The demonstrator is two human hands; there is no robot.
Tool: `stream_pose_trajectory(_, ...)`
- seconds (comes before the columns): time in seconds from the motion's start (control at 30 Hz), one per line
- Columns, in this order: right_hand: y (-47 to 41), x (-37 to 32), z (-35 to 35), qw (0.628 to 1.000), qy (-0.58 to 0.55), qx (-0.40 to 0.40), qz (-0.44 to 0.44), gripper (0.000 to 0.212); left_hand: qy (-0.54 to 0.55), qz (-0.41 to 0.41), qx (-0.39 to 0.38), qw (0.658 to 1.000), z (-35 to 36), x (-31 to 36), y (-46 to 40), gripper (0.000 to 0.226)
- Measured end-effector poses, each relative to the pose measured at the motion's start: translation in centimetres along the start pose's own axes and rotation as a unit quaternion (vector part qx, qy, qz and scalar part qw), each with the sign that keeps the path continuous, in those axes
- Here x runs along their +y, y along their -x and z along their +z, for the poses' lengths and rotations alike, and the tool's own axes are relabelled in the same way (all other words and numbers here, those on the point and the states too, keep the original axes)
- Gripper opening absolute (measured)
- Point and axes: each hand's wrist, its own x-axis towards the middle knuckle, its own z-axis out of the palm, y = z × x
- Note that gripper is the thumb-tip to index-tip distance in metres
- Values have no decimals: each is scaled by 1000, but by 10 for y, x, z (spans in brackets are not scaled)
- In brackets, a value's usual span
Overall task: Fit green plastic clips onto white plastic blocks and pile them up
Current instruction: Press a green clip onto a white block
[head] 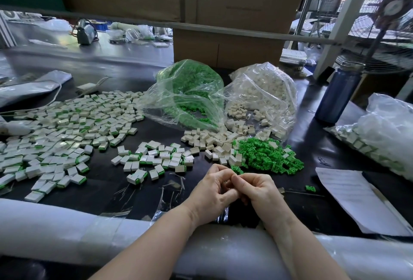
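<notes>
Pressing together at the near edge of the desk [312,136]: left hand [214,192] and right hand [257,190], fingers of both curled inward, fingertips meeting, forearms angled in from below. Hidden almost wholly inside this double grip, whatever is held; only a pale sliver between the fingers, likely a white block taking its clip, but cannot tell for sure. Judged as the fitting step itself, mid-press.

Next, probably: seat the clip fully, then toss the finished piece to the left and reach forward for fresh parts.

Just beyond the right fingertips, a loose heap of green clips [268,157]; beside it, ahead of the grip, bare white blocks [214,143] spilling from a clear bag of blocks [261,98]. Further ahead, a clear bag of clips [190,92]. Ahead-left, a small cluster of fitted blocks [154,159], and far left the big pile of finished pieces [58,132]. One stray clip [310,188] right of the grip, near a sheet of paper [355,199].
</notes>
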Motion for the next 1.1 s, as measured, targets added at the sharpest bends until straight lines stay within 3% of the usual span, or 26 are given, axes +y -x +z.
stream_pose_trajectory(0.2, 0, -2, 1, 999, -31, -16, -1, 20, -14, 1, 6, 1000, -1, -1, -1, 16)
stream_pose_trajectory(0.57, 3, -5, 1, 999, -35, -14, 6, 21, -6, 7, 0, 1000, 0, 0, 0, 8)
stream_pose_trajectory(0.73, 3, -7, 2, 999, -49, -15, 12, 21, 4, 4, -3, 1000, 0, 0, 0, 16)
stream_pose_trajectory(0.83, 3, -7, 1, 999, -42, -10, 12, 21, 3, 2, -4, 1000, 0, 0, 0, 7)
stream_pose_trajectory(1.1, 3, -6, 1, 999, -46, -21, 16, 23, 27, 4, -2, 1000, -1, 2, 0, 14)
